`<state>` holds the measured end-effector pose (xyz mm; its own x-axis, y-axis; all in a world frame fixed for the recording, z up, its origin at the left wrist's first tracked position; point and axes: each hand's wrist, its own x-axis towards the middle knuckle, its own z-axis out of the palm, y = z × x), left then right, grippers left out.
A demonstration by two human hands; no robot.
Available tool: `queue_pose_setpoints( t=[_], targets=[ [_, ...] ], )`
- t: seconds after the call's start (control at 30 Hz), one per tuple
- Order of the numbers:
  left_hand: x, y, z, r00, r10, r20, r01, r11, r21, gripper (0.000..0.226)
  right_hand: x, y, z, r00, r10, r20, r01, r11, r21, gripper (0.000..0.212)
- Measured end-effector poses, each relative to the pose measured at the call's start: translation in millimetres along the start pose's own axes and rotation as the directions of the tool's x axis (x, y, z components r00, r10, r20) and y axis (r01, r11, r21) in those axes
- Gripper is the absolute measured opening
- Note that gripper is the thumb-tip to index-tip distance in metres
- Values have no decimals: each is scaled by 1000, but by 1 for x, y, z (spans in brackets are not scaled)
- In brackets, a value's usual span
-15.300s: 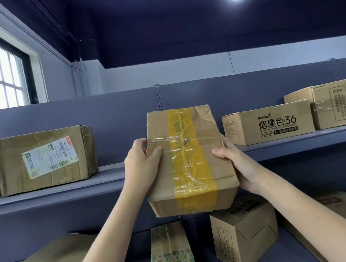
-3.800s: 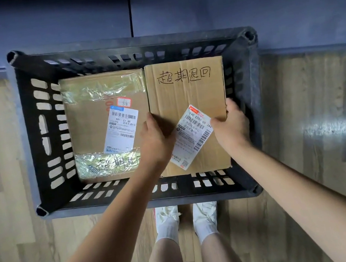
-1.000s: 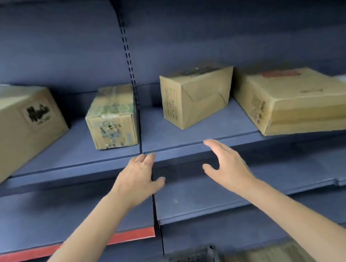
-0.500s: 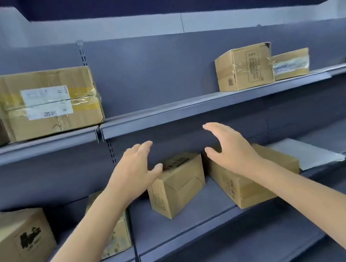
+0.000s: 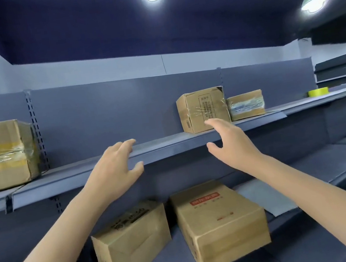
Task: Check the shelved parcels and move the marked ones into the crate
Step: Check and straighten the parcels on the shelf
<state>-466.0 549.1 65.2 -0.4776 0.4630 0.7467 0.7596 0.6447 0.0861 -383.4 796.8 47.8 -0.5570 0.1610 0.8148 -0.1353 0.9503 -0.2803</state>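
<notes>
Both my hands are raised in front of the upper shelf and hold nothing. My left hand hangs with spread fingers just before the shelf's front edge. My right hand is open too, its fingertips just below a taped cardboard parcel standing on that shelf. A smaller parcel with a white label sits right beside it. On the lower shelf lie a tilted box and a longer box with red print. The crate is out of view.
A large labelled parcel stands at the left end of the upper shelf. A yellow tape roll lies on the shelf further right. A grey sheet rests on the lower shelf beside the long box.
My view has tilted up and to the right, and both open hands have risen from the lower boxes to the upper shelf's edge. My right hand is now close to the taped parcel.
</notes>
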Motion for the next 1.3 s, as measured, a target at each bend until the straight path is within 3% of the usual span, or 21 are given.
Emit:
queue_pose_setpoints(
  t=[0.43,0.57,0.63,0.67,0.77,0.87,0.97,1.03,1.13,1.23,1.3],
  targets=[
    [146,91,93,995,-95,31,94,994,51,55,85,169,-39,999,38,1,-37,995,95,51],
    [185,94,119,981,-171,90,167,985,51,53,117,199,-20,990,123,71,-130,985,110,57],
    [203,95,134,964,-228,136,228,974,20,37,133,210,-7,975,180,131,-196,973,125,64],
    [211,95,142,951,-263,164,265,964,13,28,141,214,-1,966,205,159,-227,965,135,65],
    [233,91,167,902,-355,246,360,933,28,27,161,224,20,940,266,212,-304,937,174,63],
    [250,86,181,873,-403,275,429,903,-38,28,183,232,34,931,322,172,-355,906,229,69],
    [259,85,192,891,-386,238,419,902,-104,12,195,232,43,886,386,257,-445,863,238,65],
    [259,90,199,904,-364,225,409,889,-207,21,196,227,48,854,394,338,-479,850,219,52],
    [254,92,194,907,-379,181,419,850,-320,26,188,214,53,867,379,324,-459,860,222,44],
    [239,76,169,910,-395,127,414,849,-329,20,175,190,50,892,346,291,-421,870,255,38],
    [222,63,145,919,-375,121,393,851,-348,28,166,168,46,911,315,264,-384,883,269,32]
  ],
)
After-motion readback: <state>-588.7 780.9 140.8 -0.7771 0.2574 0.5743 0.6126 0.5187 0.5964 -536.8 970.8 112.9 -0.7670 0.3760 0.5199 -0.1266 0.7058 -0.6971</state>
